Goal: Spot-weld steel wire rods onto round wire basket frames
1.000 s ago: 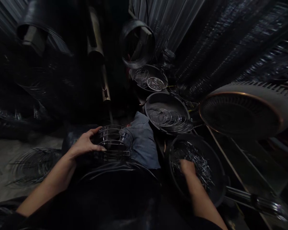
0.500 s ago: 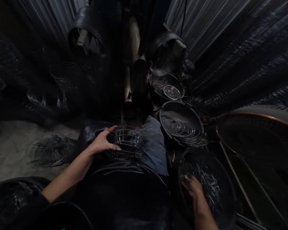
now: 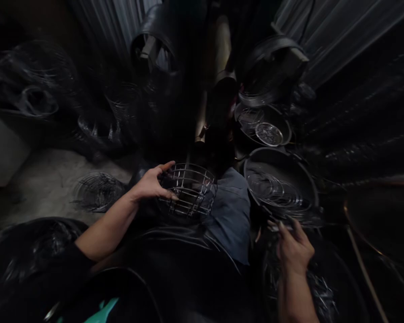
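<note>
My left hand [image 3: 151, 185] is closed on the left rim of a round wire basket [image 3: 194, 194], thumb and fingers gripping its bars. The basket is an open grid of thin metal wires, held over my lap beside a blue-grey trouser leg [image 3: 231, 215]. My right hand [image 3: 295, 251] is raised above a dark tub [image 3: 345, 273] of short, shiny wire pieces [image 3: 323, 294]. Its fingers are pinched together on what look like short wire pieces [image 3: 275, 227], partly hidden and blurred.
A dark pan [image 3: 256, 154] of wire rings [image 3: 279, 190] stands ahead on the right, with a smaller pan [image 3: 287, 130] behind it. A long machine shaft [image 3: 223, 49] is in front. Coiled wire [image 3: 99, 190] lies on the floor at left.
My right hand has lifted out of the tub of wire pieces, its fingers now pinched. My left hand still holds the basket. The view has turned left, so the surroundings appear further right.
</note>
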{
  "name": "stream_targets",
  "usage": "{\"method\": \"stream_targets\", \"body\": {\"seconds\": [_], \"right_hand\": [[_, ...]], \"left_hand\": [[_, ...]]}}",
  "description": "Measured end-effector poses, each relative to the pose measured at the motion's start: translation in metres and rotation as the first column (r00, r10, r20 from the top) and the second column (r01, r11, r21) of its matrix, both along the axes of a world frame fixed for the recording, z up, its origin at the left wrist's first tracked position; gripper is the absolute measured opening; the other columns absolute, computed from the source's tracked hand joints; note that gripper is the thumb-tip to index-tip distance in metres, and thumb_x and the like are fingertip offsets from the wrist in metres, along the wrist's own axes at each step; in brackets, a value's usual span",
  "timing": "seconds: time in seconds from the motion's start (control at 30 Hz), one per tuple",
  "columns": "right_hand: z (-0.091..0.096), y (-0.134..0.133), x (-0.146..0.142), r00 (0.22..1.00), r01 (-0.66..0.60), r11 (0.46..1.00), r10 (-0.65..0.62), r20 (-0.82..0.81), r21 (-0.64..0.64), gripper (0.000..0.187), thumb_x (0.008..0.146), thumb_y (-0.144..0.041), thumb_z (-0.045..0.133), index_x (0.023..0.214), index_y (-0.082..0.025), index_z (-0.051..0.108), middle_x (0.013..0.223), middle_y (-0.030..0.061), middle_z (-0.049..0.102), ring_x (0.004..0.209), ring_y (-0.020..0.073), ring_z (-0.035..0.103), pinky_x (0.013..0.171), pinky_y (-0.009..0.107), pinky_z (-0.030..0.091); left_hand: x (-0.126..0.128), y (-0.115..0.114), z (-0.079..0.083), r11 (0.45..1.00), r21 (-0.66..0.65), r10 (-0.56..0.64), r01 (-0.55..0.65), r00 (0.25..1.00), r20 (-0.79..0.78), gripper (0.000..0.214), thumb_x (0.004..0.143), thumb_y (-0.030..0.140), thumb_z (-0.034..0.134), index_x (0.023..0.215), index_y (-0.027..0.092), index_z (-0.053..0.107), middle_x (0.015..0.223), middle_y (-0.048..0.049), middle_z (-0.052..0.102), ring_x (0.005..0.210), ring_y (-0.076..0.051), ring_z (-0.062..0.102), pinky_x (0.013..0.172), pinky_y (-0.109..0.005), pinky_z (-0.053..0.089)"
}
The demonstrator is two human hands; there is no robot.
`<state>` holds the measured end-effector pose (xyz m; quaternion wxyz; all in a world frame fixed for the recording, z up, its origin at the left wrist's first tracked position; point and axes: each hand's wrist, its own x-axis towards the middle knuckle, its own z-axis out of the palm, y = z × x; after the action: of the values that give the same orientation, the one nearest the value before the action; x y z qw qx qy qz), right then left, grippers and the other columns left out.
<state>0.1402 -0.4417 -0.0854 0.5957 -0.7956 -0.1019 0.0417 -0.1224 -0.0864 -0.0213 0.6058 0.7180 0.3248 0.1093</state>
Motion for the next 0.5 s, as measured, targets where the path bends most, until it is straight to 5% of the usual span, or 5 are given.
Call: {"method": "stream_targets", "body": {"seconds": [0.07,0.17,0.37,0.5], "right_hand": [[-0.009,0.041,-0.009,0.979,-0.196,0.980,0.197,0.048,-0.025,0.051,0.073,-0.049,0.069,0.110,-0.014,0.064,0.090,0.0072,0.069,0.076,0.0237,0.068,0.075,0.041,0.057],[-0.027,0.078,-0.042,0.865,-0.480,0.869,0.491,0.101,-0.115,0.029,0.070,-0.044,0.070,0.087,-0.021,0.074,0.088,0.0072,0.072,0.086,0.0255,0.068,0.086,0.040,0.054],[-0.039,0.069,-0.104,0.622,-0.723,0.640,0.767,0.159,-0.259,0.027,0.083,-0.044,0.056,0.083,-0.026,0.076,0.081,0.0045,0.073,0.074,0.0199,0.070,0.067,0.027,0.058],[-0.032,0.065,-0.123,0.551,-0.744,0.586,0.810,0.201,-0.321,0.037,0.091,-0.049,0.047,0.086,-0.024,0.075,0.079,0.0045,0.073,0.067,0.0176,0.069,0.057,0.023,0.058]], "left_hand": [[0.001,0.006,0.010,0.996,0.063,0.055,-0.057,0.998,0.030,0.113,0.036,0.030,0.091,0.139,0.023,0.043,0.119,-0.0091,0.057,0.110,-0.027,0.056,0.098,-0.046,0.045],[-0.001,0.011,0.018,0.982,0.133,0.129,-0.133,0.991,0.042,0.114,0.035,0.033,0.091,0.138,0.024,0.044,0.116,-0.0076,0.056,0.108,-0.025,0.055,0.096,-0.043,0.047],[-0.011,0.005,0.020,0.967,0.166,0.181,-0.193,0.980,0.084,0.111,0.034,0.033,0.092,0.136,0.024,0.046,0.115,-0.0054,0.054,0.106,-0.022,0.053,0.096,-0.039,0.046],[-0.015,0.000,0.012,0.965,0.156,0.197,-0.212,0.975,0.105,0.114,0.033,0.036,0.092,0.137,0.024,0.045,0.116,-0.0056,0.053,0.107,-0.022,0.053,0.094,-0.037,0.047]]}}
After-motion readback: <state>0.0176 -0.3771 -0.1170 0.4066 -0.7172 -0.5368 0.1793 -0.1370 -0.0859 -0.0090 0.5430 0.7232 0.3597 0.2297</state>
